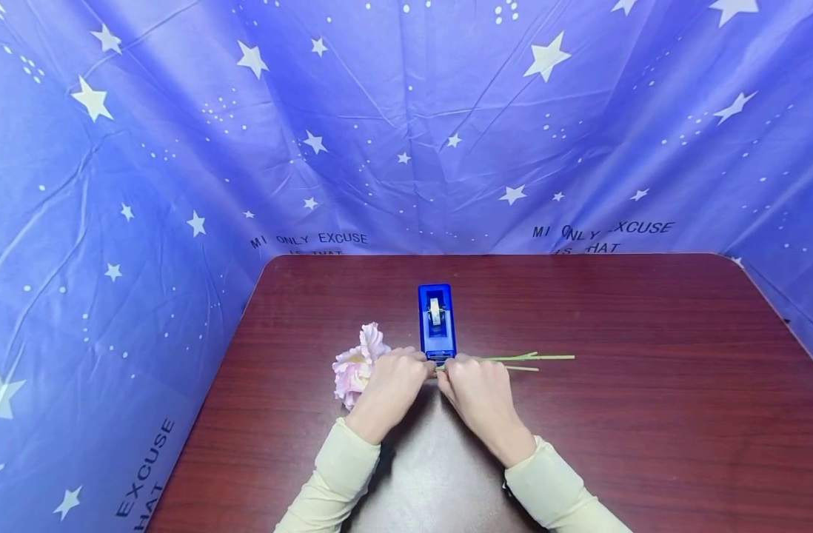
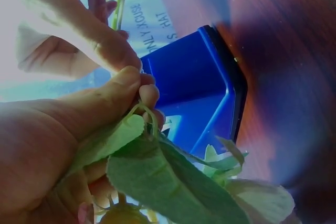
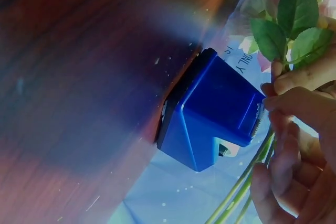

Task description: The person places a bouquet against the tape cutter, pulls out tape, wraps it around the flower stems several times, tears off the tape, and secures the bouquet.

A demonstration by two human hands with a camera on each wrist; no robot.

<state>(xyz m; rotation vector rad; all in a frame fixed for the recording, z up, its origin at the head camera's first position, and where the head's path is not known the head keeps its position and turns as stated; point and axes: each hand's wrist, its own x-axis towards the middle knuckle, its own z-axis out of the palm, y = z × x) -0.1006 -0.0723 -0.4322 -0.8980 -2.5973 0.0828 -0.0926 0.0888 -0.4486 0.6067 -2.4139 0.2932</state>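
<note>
Pink and white artificial flowers (image 1: 353, 374) lie to the left of a blue tape dispenser (image 1: 438, 345), their green stems (image 1: 553, 357) running to the right across its near end. My left hand (image 1: 395, 381) pinches the stems just below the leaves (image 2: 163, 177). Close beside it, my right hand (image 1: 483, 392) has its thumb and fingers curled at the stems, the fingertips of both hands nearly meeting. In the right wrist view these fingertips are right at the dispenser's toothed cutter (image 3: 258, 119). Whether a strip of tape is between them is hidden.
The dark red wooden table (image 1: 646, 326) extends on both sides of the hands. Behind it and to the sides hangs a blue curtain (image 1: 406, 89) with white stars and lettering. A small roll (image 1: 435, 311) sits in the dispenser.
</note>
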